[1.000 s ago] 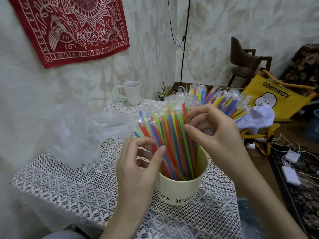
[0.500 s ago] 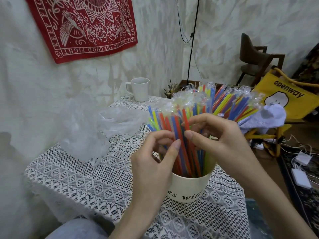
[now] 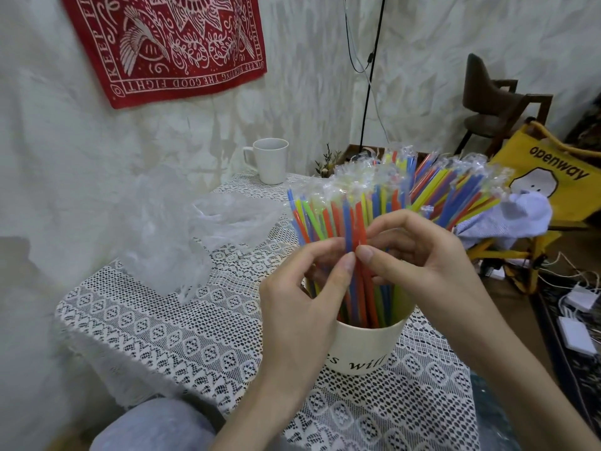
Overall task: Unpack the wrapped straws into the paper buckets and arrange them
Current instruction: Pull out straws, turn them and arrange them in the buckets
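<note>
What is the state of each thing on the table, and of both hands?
Straws: still wrapped, standing fanned in the bucket.
Paper bucket: upright, full of straws.
White mug: upright, contents not visible.
Plastic bag: crumpled, lying on the table.
Left hand: pinching straws.
Right hand: pinching straws.

You face a pale, crinkled wall [image 3: 422, 76] hung with a red bandana [image 3: 169, 43]. To your right, a dark wooden chair [image 3: 494, 102] stands behind a yellow bag [image 3: 559, 177].
</note>
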